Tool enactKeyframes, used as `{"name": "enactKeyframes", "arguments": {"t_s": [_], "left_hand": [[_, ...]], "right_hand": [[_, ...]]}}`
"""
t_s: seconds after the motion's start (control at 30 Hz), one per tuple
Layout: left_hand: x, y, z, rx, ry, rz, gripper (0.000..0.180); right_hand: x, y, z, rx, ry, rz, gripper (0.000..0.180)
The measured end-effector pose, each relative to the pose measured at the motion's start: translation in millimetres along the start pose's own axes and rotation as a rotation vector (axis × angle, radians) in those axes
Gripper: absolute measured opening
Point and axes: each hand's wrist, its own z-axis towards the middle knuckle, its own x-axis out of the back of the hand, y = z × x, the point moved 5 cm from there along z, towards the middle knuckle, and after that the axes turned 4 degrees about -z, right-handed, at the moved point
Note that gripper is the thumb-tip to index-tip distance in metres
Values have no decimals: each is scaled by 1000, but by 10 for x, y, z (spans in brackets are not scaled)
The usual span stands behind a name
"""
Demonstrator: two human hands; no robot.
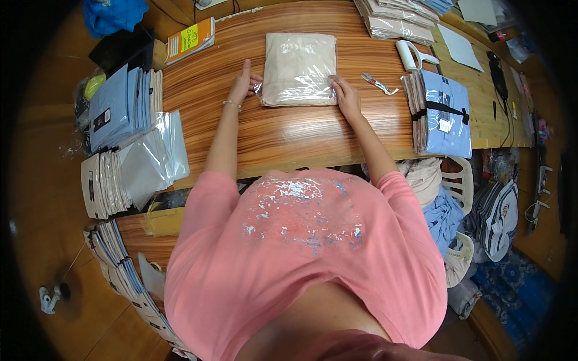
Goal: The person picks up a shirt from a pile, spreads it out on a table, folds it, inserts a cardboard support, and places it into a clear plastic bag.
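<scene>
A folded beige garment in a clear plastic bag (300, 66) lies flat on the wood-grain table before me. My left hand (243, 85) is at the bag's left edge, its thumb pointing away from me and apart from the fingers, which touch the loose plastic. At the near right corner, my right hand (345, 95) has its fingertips on the bag and grips its edge; its thumb is partly hidden. Light glints off creases in the plastic.
Bagged blue garments (114, 111) and clear bags (158, 153) are stacked at left. To the right are a white lint roller (410, 55), small thread snips (378, 83) and a strapped blue bundle (447, 114). Beige packages (397, 27) sit at the far right.
</scene>
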Motion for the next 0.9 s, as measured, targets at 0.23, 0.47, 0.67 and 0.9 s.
{"name": "enactKeyframes", "arguments": {"t_s": [0.23,0.47,0.67,0.9], "left_hand": [[-97,130,-232,105,-395,50,46],[-359,369,-102,-596,257,250,21],[-477,363,-177,-673,447,495,23],[-561,328,-155,-728,467,597,22]], "right_hand": [[-27,-23,8,-32,-40,-17,24],[-12,-3,2,-70,-47,-4,26],[15,-36,63,-262,-110,74,30],[-185,263,118,-499,-35,354,32]]}}
